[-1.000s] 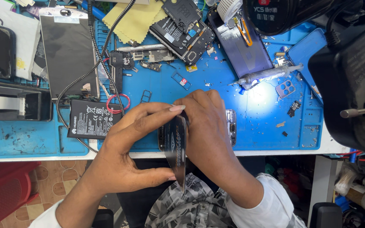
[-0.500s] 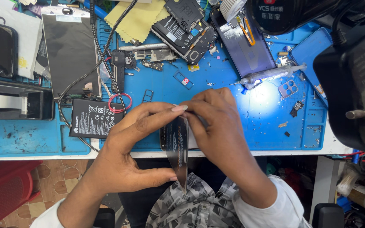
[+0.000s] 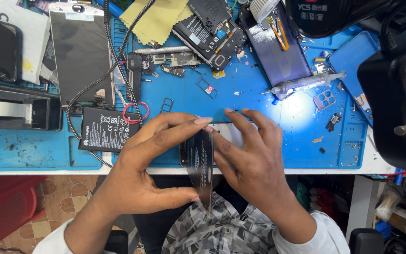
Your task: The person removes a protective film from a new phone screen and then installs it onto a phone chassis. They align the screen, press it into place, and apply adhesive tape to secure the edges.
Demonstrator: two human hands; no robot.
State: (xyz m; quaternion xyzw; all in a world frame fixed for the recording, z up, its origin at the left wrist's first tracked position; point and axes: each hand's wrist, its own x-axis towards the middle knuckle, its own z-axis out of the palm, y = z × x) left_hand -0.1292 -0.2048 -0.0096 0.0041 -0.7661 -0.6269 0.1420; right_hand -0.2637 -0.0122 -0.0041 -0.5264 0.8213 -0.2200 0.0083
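Dark glass: a phone panel [image 3: 199,167] stands on edge at the near rim of the bench, just past a grey patterned shirt [image 3: 222,230]. The left hand [image 3: 146,164] clamps it, thumb low on the near edge, fingers closed over the top corner. The right hand [image 3: 252,157] lies flat against its other face, fingers together and pointing away; whether its thumb grips cannot be told.

Blue mat [image 3: 259,117], speckled with small debris, covers the benchtop.

Left of the hands: a black rectangular battery [image 3: 106,130] with a white printed label, touching a red wire loop [image 3: 135,112]. A braided black cable [image 3: 118,70] curves across it toward the far edge.

Far left: a black open box [image 3: 19,113] holding a white strip.

Beyond the battery: a grey screen panel [image 3: 81,51] lying flat, a pale tag at its top.

Centre, farther: loose circuit pieces [image 3: 175,61] and a small SIM tray [image 3: 206,88].

Right: a lit spot on the mat, with a slim pen tool [image 3: 306,83] pointing left beside it, and a grey camera bezel [image 3: 324,99] just near.

Far edge: a yellow cloth [image 3: 156,19], an open phone body [image 3: 210,33] with dark labelled parts, and a blue back cover [image 3: 278,47] bearing an orange loop.

Right margin: black equipment [image 3: 400,103], blurred.
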